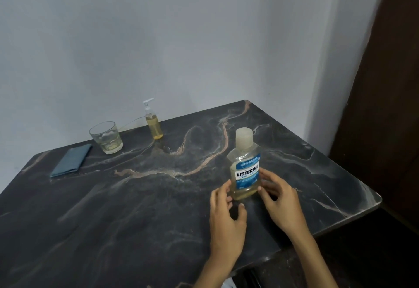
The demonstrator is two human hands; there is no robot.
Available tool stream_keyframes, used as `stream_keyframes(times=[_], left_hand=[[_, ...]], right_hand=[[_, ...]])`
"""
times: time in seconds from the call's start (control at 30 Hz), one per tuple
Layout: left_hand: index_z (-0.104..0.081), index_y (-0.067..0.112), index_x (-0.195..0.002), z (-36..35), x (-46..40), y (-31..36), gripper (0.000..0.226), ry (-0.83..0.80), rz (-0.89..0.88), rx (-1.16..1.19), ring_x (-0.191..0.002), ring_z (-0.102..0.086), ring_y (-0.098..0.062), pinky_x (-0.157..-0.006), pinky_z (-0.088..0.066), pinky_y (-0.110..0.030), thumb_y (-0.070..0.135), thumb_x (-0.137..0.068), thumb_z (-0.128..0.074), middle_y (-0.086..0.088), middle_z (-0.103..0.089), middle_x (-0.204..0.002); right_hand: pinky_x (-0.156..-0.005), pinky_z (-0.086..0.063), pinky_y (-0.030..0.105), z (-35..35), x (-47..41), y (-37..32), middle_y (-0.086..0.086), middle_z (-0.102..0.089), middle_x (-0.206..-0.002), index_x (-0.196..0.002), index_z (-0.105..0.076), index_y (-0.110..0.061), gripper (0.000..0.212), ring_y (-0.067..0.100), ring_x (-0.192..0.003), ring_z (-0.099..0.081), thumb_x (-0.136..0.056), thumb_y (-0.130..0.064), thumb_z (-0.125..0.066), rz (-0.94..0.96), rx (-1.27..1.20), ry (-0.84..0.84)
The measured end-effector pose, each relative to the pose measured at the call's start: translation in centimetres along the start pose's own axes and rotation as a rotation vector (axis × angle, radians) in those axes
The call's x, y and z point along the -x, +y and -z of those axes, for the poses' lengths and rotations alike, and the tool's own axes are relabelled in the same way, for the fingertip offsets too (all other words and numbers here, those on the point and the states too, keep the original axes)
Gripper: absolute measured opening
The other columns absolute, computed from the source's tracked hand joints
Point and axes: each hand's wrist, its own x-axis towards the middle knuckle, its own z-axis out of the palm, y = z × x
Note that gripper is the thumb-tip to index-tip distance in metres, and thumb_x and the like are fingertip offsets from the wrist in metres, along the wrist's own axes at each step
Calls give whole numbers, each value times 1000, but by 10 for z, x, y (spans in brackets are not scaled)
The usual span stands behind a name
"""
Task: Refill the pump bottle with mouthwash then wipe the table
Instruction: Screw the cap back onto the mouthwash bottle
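A mouthwash bottle (245, 169) with a blue label and a pale cap stands upright on the dark marble table (140, 197), right of centre. My left hand (224, 217) is just left of its base, fingers relaxed, fingertips touching the bottle's lower edge. My right hand (278, 201) is at its right side, thumb against the lower front and fingers loosely curved behind it. A small pump bottle (153, 122) with a white pump, filled with yellowish liquid, stands at the table's back edge. A folded blue-grey cloth (71, 160) lies at the far left.
A glass tumbler (107, 138) holding a little liquid stands between the cloth and the pump bottle. A grey wall runs behind the table. A dark wooden panel (385, 106) stands at the right, beyond the table's right edge.
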Motion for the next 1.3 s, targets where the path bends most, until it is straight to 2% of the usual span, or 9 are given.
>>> stream_keyframes(times=[0.1,0.43,0.5,0.6,0.7,0.83,1.0,1.2,1.3], left_hand=[[-45,32,-128,0,0,-2,56,-5,0,-13,-108,-51,4,-93,-45,-14,3,-83,-63,22,-42,-120],[-19,50,-132,-1,-8,6,71,-5,-2,-63,-120,-39,9,-90,-31,0,13,-87,-61,21,-30,-134],[-16,52,-132,6,-22,13,72,0,-19,-82,-119,-39,10,-88,-28,3,16,-88,-61,20,-31,-135],[-12,54,-132,20,-54,26,73,0,-49,-114,-123,-39,3,-98,-34,-11,22,-88,-60,16,-32,-139],[-17,41,-143,32,-99,34,74,-11,-62,-123,-122,-44,-3,-101,-39,-27,21,-88,-61,10,-38,-139],[-17,28,-148,43,-162,23,76,-30,-67,-185,-129,-41,-14,-108,-36,-38,16,-87,-61,1,-36,-145],[-15,23,-149,48,-232,-18,77,-75,-21,-164,-133,-38,-16,-110,-34,-44,9,-88,-60,-3,-32,-148],[-17,20,-148,55,-290,-65,76,-98,37,-88,-132,-38,-13,-103,-33,-20,5,-88,-59,-5,-32,-149],[-15,22,-148,53,-308,-81,76,-120,65,-79,-134,-36,-15,-102,-33,-21,5,-88,-58,-5,-30,-149]], right_hand=[[-89,-47,19,0,0,-1,-11,-60,-120,-122,-47,-44,56,-1,-106,-57,-85,-6,-65,16,0,-14],[-90,-52,28,-3,-10,-15,-12,-60,-120,-133,-49,-33,69,2,-105,-61,-75,-8,-76,30,-107,-96],[-90,-51,24,-4,-25,-25,-10,-59,-124,-135,-46,-31,71,0,-107,-60,-75,-9,-77,46,-134,-148],[-88,-45,10,-6,-59,-44,-11,-56,-127,-138,-42,-29,76,-5,-111,-55,-74,-8,-76,112,-142,-246],[-86,-45,9,-14,-104,-61,-12,-52,-131,-143,-36,-26,77,-5,-113,-54,-77,-12,-74,143,-142,-338],[-96,-45,23,-41,-166,-62,-1,-49,-136,-145,-34,-23,70,12,-121,-52,-84,-12,-68,153,-125,-355],[-82,-41,3,-94,-224,-42,3,-45,-131,-146,-28,-18,67,20,-127,-44,-89,7,-52,66,-183,-377],[-84,-38,2,-144,-266,-17,12,-41,-142,-147,-25,-16,71,21,-130,-40,-86,18,-44,16,-174,-406],[-93,-37,11,-159,-277,-6,11,-38,-144,-147,-24,-19,74,21,-133,-38,-87,17,-45,-25,-182,-395]])
